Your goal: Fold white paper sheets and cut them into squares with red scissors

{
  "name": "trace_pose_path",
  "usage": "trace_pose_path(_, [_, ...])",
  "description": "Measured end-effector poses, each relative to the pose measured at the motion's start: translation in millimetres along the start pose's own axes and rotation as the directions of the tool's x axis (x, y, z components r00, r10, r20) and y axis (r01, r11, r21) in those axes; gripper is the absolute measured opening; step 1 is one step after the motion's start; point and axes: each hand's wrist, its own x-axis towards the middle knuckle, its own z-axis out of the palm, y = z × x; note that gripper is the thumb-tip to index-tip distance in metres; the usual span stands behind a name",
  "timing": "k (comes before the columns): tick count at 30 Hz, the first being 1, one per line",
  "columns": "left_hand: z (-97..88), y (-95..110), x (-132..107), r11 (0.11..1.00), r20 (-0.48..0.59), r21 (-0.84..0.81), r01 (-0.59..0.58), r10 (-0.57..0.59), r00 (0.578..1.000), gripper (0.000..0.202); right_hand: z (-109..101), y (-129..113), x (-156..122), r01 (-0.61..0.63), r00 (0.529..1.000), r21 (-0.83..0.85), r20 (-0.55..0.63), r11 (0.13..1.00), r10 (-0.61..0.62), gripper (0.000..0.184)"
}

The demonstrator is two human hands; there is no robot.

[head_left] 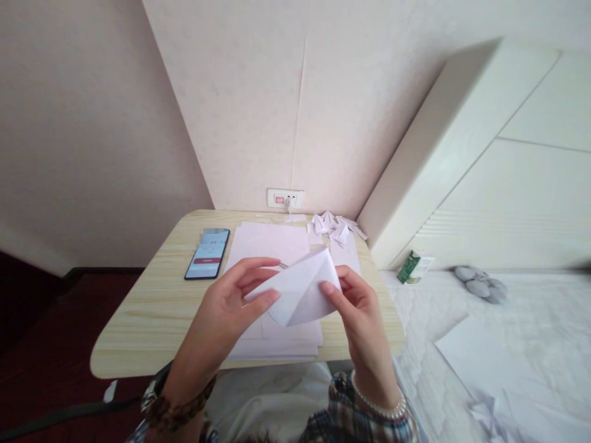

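A folded sheet of white paper [302, 286] is held up between both hands above a small wooden table [157, 307]. My left hand [226, 311] pinches its left edge with thumb and fingers. My right hand [357, 301] grips the right side, thumb on the front face. Under the hands lies a stack of white paper sheets [272, 243]. A heap of small folded paper pieces [335, 226] sits at the table's back right corner.
A black phone [207, 253] with a lit screen lies on the table's left part. A wall socket [285, 198] is behind the table. To the right are a bed with a white headboard [462, 154], a green box [412, 266], loose paper [480, 360] and grey pebble-like things [480, 286].
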Motion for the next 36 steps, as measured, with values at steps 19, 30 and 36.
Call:
trace_pose_path(19, [10.0,-6.1,-1.6,0.992,0.190,-0.009,0.124,-0.120,0.974,0.016,-1.1,0.1,0.8,-0.074,0.996,-0.031,-0.059,0.997,0.072,0.027])
trace_pose_path(30, [11.9,-0.3,-3.0,0.997,0.189,0.005,0.080,-0.079,0.979,0.016,0.1,0.3,-1.3,-0.079,0.992,0.041,-0.098,0.996,0.083,0.023])
trace_pose_path(36, [12.0,0.9,-5.4,0.996,0.165,0.090,0.029,-0.044,0.985,0.019,1.3,-3.5,-0.1,-0.064,0.991,0.051,-0.112,0.997,0.070,0.022])
